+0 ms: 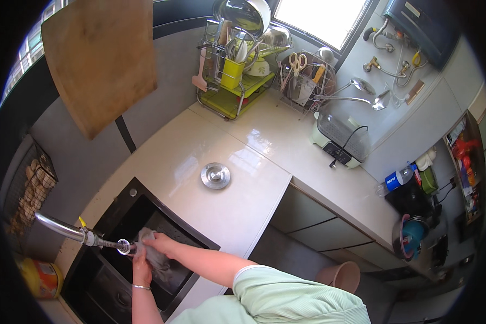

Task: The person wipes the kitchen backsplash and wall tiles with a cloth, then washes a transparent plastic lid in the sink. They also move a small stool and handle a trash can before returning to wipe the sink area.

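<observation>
Over the black double sink [210, 241], both of my hands hold a pale wet cloth [156, 257]. My left hand [141, 267], with a bangle at the wrist, grips the cloth's near left side beside the faucet's spray end. The fingers of my right hand [162, 244] close on its upper part. The chrome faucet [65, 229] reaches in from the left, its outlet close to my left fingers. Part of the cloth hangs down into the basin. A round metal lid [215, 175] lies on the white counter [235, 202] behind the sink.
A green dish rack [235, 97] and a wire utensil basket [305, 81] stand at the back. A pale green electric cooker [340, 139] sits on the counter to the right. A large wooden board [101, 65] hangs at upper left. A pink bucket [340, 277] stands on the floor.
</observation>
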Tool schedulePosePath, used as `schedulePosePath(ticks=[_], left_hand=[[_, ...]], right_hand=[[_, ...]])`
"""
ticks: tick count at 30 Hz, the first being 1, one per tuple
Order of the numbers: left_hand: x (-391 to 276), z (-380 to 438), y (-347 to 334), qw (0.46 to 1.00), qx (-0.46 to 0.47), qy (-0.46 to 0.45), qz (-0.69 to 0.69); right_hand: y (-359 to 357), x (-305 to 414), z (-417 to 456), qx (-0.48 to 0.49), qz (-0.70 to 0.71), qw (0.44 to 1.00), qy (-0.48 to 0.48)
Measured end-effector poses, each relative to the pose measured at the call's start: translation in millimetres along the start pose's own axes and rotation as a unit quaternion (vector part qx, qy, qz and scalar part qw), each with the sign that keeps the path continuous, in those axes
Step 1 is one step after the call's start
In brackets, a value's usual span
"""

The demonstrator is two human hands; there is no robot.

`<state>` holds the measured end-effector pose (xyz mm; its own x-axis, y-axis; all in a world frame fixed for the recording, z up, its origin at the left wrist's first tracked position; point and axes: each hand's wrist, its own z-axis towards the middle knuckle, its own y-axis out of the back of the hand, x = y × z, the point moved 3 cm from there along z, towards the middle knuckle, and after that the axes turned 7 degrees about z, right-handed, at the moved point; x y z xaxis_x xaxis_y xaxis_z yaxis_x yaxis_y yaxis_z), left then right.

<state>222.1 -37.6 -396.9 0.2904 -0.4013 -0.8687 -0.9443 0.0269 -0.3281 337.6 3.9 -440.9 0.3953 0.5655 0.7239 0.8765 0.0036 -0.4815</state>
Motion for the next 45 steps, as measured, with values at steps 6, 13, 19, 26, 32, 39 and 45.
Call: schedulePosePath(ticks=[6,13,19,26,32,39,45], left_hand=[[13.1,-20.6,79.8,0.973,-0.228,-0.029,-0.026],[8.2,-14.1,80.6,0.988,-0.127,-0.085,-0.030],[-12.3,13.7,51.8,0.994,-0.054,-0.096,0.019],[-18.6,-2.3,39.9,0.985,0.023,0.013,0.169],[-86.0,-52.3,54.1,0.988,-0.022,-0.063,0.136],[17.0,-23.0,99.8,0.981,-0.059,0.173,-0.065],[80.2,7.2,62.8,0.887,0.237,0.135,0.374]], right_hand=[[-49.4,7.5,4.7,-0.010,-0.344,0.925,0.163],[-17.6,16.4,-17.6,-0.020,-0.257,0.957,0.130],[2.3,41.3,-48.4,0.075,-0.540,0.837,0.043],[-21.4,34.8,-27.1,0.122,-0.563,0.805,0.140],[-13.3,-40.8,15.5,0.135,-0.495,0.854,0.087],[-51.6,4.6,18.4,0.046,-0.333,0.909,0.248],[-120.5,-38.3,-128.6,0.176,-0.394,0.850,0.301]])
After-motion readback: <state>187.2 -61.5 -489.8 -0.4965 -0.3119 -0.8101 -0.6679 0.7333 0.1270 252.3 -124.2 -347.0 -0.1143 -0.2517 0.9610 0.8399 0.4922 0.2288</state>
